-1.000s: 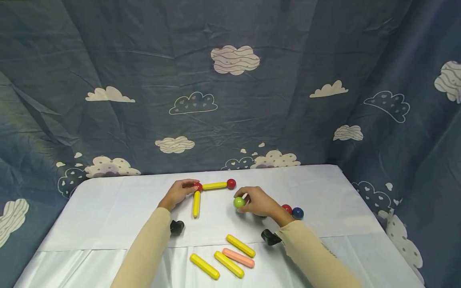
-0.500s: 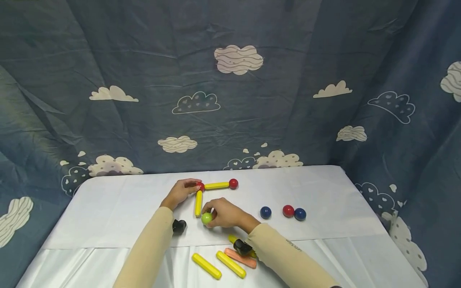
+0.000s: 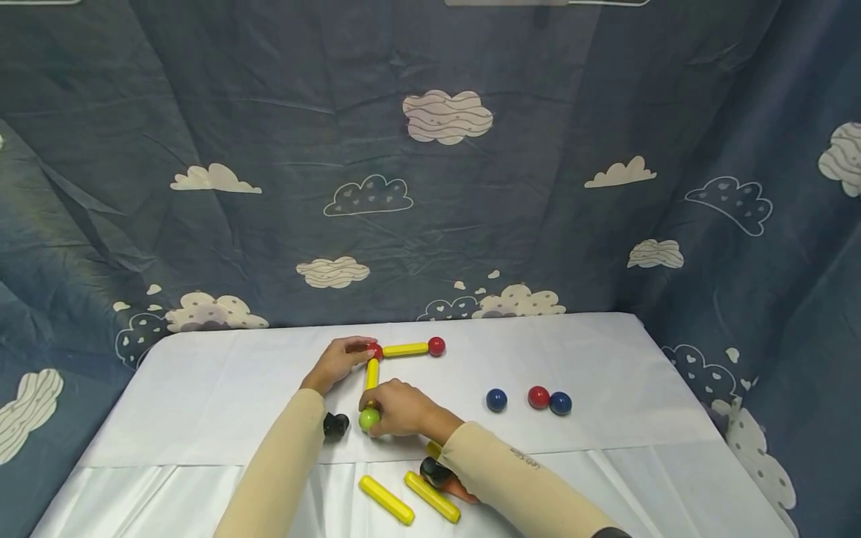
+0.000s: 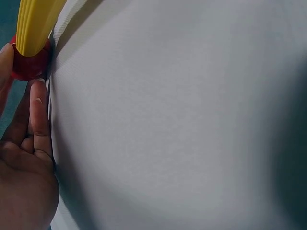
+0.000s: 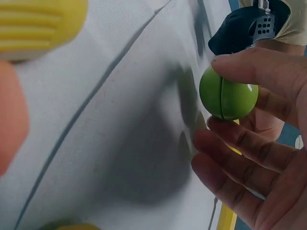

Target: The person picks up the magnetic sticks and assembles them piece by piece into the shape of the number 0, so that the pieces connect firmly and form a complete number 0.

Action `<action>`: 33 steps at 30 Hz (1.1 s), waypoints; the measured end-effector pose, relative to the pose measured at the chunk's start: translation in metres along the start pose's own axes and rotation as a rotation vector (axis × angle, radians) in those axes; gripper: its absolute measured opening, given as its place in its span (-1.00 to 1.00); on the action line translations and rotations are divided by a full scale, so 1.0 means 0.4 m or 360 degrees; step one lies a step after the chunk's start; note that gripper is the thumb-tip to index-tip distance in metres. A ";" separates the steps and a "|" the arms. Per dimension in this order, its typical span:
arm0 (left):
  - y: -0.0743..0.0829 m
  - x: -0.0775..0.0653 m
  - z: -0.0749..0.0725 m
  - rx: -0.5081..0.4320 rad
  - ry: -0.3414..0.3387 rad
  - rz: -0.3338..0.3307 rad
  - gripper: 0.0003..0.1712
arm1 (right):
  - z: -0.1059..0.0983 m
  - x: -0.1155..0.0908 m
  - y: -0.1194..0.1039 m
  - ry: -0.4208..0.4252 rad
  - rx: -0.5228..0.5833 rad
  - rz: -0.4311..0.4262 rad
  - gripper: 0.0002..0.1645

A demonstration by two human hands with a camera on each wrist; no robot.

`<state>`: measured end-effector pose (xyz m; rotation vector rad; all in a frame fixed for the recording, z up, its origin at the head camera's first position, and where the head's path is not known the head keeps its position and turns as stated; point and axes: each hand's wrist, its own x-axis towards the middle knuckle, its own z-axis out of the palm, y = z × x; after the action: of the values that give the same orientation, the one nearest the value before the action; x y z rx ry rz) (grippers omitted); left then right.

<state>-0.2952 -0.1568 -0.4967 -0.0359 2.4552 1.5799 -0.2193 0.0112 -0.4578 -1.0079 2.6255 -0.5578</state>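
My left hand [image 3: 334, 363] pinches a red ball [image 4: 31, 64] between thumb and fingers at the corner of two yellow rods. One yellow rod [image 3: 406, 350] runs right from it to a second red ball [image 3: 436, 346]. The other yellow rod [image 3: 372, 373] points toward me, and its near end is hidden behind my right hand [image 3: 401, 408]. That hand pinches a green ball [image 5: 229, 94] with thumb and fingertips, right at the near end of this rod. A seam line runs round the green ball in the right wrist view.
To the right on the white cloth [image 3: 605, 373] lie two blue balls [image 3: 496, 400] and a red ball [image 3: 539, 397]. Nearer me are yellow rods [image 3: 386, 500] and an orange rod [image 3: 460, 489], partly covered by the right wrist camera [image 3: 435, 472]. A cloud-patterned curtain [image 3: 471, 224] hangs behind the table.
My right hand has carried the green ball left and toward me, up to the near end of the yellow rod. My left hand stays on the red corner ball.
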 end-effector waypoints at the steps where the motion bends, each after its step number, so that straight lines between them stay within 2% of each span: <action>1: -0.001 0.000 0.000 -0.0002 0.0002 0.0000 -0.63 | 0.001 0.001 -0.002 0.0000 -0.0013 0.0016 -0.64; 9: -0.006 -0.002 0.001 -0.0009 0.0002 -0.0032 -0.64 | 0.005 0.002 -0.007 -0.0011 -0.0074 0.0086 -0.63; 14: -0.007 0.000 0.002 0.0002 0.0001 -0.0005 -0.63 | 0.006 0.005 0.000 0.0002 -0.0090 0.0087 -0.64; 25: -0.002 0.000 -0.003 -0.0015 0.0014 -0.0016 -0.64 | 0.000 0.006 -0.001 -0.0032 -0.0031 0.0124 -0.58; 33: -0.002 0.006 -0.004 0.0000 -0.0009 -0.0003 -0.63 | -0.021 -0.035 -0.004 -0.0023 0.0077 0.0180 -0.46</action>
<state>-0.2978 -0.1584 -0.4973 -0.0339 2.4500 1.5772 -0.2114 0.0217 -0.4482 -0.8401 2.6232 -0.5827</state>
